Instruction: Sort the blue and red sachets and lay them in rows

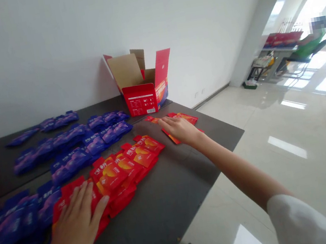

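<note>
My left hand (76,220) lies flat, fingers stretched, on the near end of a row of red packets (109,174) with orange pictures. Farther right, my right hand (178,127) reaches out and rests over more red packets (185,116) near the table's right edge. Its fingers are extended, and it covers part of those packets. Rows of blue-purple packets (71,160) lie overlapping to the left of the red row.
A red cardboard box (140,100) with raised flaps stands at the back of the dark table (163,197), close to the white wall. Shiny floor tiles lie to the right. In the far right background a person in green (309,45) sits on a chair beside a table.
</note>
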Motion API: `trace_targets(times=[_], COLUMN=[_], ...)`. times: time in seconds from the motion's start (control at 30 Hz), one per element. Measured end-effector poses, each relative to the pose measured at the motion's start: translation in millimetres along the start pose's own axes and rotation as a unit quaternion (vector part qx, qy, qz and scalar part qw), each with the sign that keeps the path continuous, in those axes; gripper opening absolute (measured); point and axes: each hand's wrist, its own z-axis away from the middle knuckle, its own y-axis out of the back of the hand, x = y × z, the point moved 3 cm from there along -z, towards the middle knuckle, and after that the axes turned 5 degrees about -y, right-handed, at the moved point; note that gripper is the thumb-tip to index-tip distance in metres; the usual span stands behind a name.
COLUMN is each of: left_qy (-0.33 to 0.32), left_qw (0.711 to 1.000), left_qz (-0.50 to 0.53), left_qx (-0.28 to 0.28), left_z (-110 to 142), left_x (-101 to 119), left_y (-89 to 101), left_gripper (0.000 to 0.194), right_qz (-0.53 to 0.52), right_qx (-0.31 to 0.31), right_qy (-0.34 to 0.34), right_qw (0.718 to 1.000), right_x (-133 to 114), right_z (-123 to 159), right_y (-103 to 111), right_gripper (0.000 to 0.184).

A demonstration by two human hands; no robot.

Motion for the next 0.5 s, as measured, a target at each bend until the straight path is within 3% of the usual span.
trace_targets(times=[0.13, 0.27, 0.4, 0.5], left_qy=[-0.031, -0.037, -0.013, 0.0], left_qw=[0.999, 0.999, 1.0, 1.0], left_qz=[-0.025, -0.028, -0.005, 0.006], left_qx=[0.007, 0.015, 0.002, -0.015], left_z=[0.6, 0.5, -0.9, -2.5], left_x=[-7.8, -7.3, -2.0, -2.4], left_y=[-8.0, -7.4, 0.4, 2.8], left_gripper=[0.066, 0.065, 0.066, 0.068], right_qz=[-0.042, -0.134, -0.227, -0.252], right_qx=[-0.094, -0.117, -0.073, -0.022], right_qy=[0.025, 0.035, -0.001, -0.039], right_qw=[0.994, 0.983, 0.971, 0.967], right_x=[-5.0, -15.9, -9.3, 2.5], right_z=[-5.5, 7.7, 11.8, -4.1], right_y=[-30.2, -44.8, -36.9, -35.5], right_gripper=[0.036, 0.029, 0.03, 0.037])
